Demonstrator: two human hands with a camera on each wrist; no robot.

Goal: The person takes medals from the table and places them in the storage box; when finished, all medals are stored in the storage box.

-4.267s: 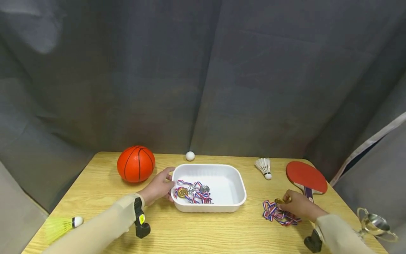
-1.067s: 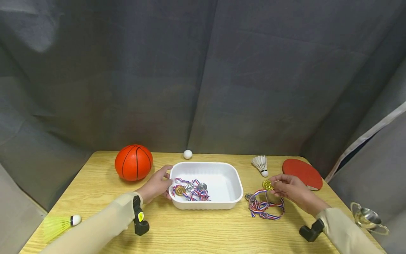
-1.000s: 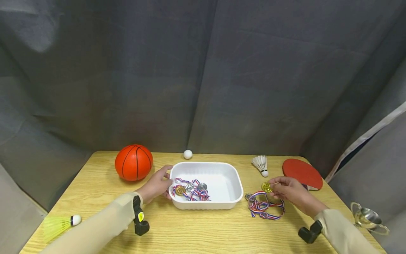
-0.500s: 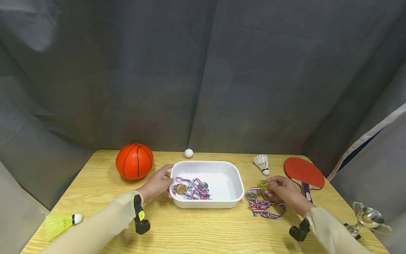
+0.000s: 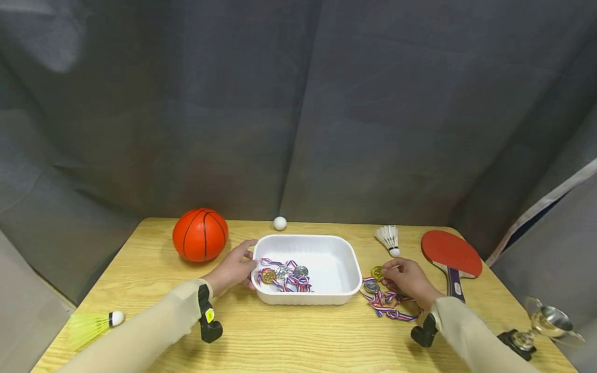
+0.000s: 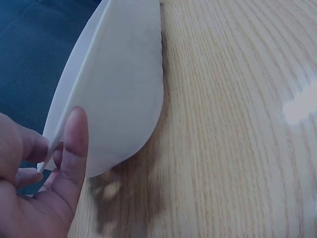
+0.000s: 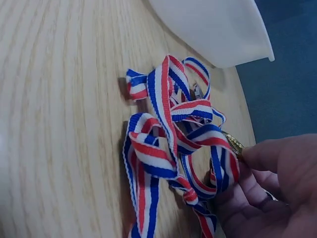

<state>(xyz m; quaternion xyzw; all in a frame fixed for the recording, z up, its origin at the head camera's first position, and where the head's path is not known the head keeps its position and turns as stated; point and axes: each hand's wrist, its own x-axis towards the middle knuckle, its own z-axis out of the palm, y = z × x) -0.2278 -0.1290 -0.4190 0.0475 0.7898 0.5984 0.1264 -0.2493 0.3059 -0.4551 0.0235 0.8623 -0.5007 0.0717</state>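
Grey curtain [image 5: 298, 114] closes off the back of the wooden counter [image 5: 280, 342]. White tray [image 5: 308, 299] is positioned centrally, between the two hands. Left hand [image 5: 234, 269] holds its rim at the left end, one digit against the outer wall; this grip probably serves to steady the tray. Right hand [image 5: 410, 280] pinches the gold medal [image 5: 377, 272] by its edge between thumb and fingers, a hold that leaves most of the face exposed. Its clearance from the counter cannot be determined. Tangled ribbons [image 7: 162, 99] rest on the counter below, with the silver medal [image 5: 371, 287] just beside the tray's right end.

Compared with the frame 4.3 s earlier, the right hand and ribbons are displaced from near the paddle [image 5: 450, 254] toward the tray. Three medals [image 5: 282, 272] inside the tray show no evident change.
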